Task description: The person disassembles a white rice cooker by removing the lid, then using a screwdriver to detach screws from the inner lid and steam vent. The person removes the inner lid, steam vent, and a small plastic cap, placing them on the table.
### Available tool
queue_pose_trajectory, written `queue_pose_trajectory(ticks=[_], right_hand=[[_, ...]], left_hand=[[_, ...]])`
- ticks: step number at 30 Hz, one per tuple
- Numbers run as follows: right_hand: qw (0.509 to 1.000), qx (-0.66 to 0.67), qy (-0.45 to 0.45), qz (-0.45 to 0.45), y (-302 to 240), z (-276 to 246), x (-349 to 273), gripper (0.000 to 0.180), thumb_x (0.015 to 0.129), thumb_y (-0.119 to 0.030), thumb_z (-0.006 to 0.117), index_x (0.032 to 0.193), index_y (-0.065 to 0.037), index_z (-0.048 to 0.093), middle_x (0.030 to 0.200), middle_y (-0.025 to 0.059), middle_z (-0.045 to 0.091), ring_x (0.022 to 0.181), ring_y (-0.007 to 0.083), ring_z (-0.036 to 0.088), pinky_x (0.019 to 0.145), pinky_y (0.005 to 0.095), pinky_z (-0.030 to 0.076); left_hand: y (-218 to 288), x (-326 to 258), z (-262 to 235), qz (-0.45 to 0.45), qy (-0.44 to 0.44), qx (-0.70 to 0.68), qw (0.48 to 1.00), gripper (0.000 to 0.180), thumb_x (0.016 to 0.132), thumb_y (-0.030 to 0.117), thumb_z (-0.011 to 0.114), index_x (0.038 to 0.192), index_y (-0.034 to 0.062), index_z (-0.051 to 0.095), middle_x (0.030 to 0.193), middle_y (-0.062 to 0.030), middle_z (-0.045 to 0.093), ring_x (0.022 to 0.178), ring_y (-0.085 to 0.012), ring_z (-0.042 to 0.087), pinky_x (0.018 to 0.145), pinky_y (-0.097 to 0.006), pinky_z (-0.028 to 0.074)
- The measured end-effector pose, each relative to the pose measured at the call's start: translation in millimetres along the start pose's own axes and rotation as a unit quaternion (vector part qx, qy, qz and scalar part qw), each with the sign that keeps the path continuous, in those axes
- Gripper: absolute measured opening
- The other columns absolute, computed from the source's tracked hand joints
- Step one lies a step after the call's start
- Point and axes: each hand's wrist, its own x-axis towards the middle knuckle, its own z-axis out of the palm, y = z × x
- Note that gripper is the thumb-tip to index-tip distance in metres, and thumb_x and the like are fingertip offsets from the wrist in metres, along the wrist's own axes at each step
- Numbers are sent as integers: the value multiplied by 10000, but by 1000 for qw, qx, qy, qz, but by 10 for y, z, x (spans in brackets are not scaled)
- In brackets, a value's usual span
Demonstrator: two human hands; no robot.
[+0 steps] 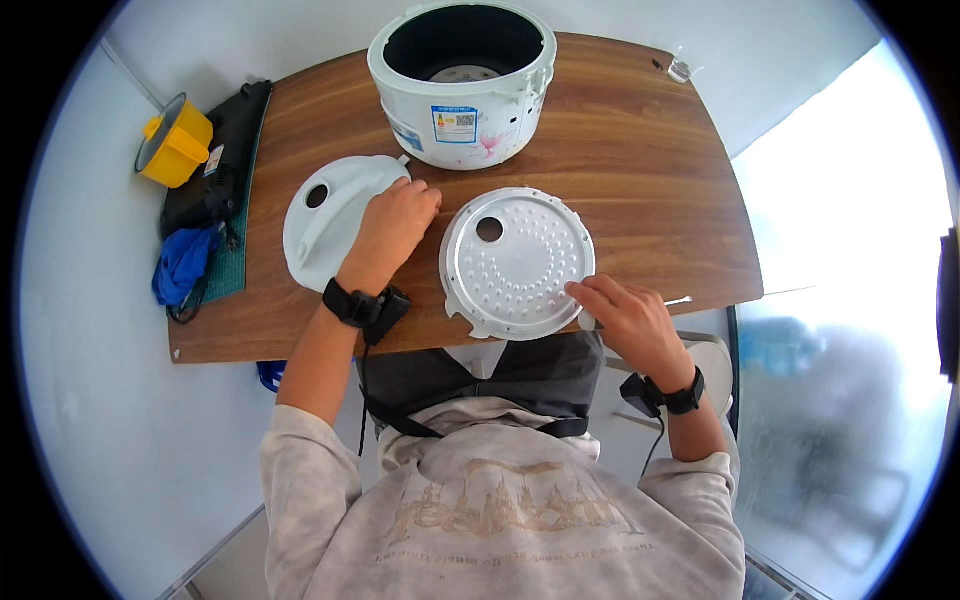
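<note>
A white rice cooker lid cover (pixel 330 215) with a round hole and a raised band lies on the table to the left. My left hand (pixel 398 225) is over its right edge, fingers curled and pressed together; whatever they hold, if anything, is hidden. Right of it, a round silver inner lid (pixel 530 250) with raised dimples and a round hole rests in a white rim near the front edge. My right hand (pixel 625 315) pinches this lid at its lower right edge. A small light rod (pixel 680 300) shows just beyond that hand.
The white rice cooker body (pixel 460 115), open on top, stands at the far middle of the wooden table (pixel 660 180). At the left are a yellow container (pixel 185 150), a black case (pixel 225 165), blue cloth (pixel 188 262) and a green mat (pixel 232 265). A clear cup (pixel 680 70) sits far right.
</note>
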Motion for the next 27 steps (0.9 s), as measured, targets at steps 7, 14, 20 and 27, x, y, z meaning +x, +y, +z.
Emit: queue_pose_trajectory(ticks=[7,14,20,27], right_hand=[[995,65,-59,38,-86,-15,15,543,693,42,709,1212,-105,650,1040,72,664,760,292,689,609,389,538],[989,58,-132,32,-260,50,135,581,686,37,723,1231,-151,650,1056,63,638,728,295,676,572,403,518],[988,61,-140,4,-253,112,159,532,679,7,741,1181,-144,651,1018,73,607,731,312,675,600,416,524],[987,71,-144,27,-287,121,156,497,671,-7,749,1143,-135,662,1002,82,595,743,321,672,617,432,523]], left_hand=[[304,-105,-396,-37,-18,-240,970,127,944,155,653,966,36,691,898,-107,690,815,-265,654,706,-371,526],[464,-361,-491,-61,-72,-335,937,152,974,156,657,1030,19,692,907,-101,709,756,-207,646,720,-319,515],[471,-499,-472,-116,-102,-419,894,178,979,180,667,1033,15,703,899,-96,710,767,-181,638,744,-316,517],[696,-645,-343,75,-38,-342,936,136,927,158,703,990,40,731,948,-79,689,881,-229,635,765,-328,525]])
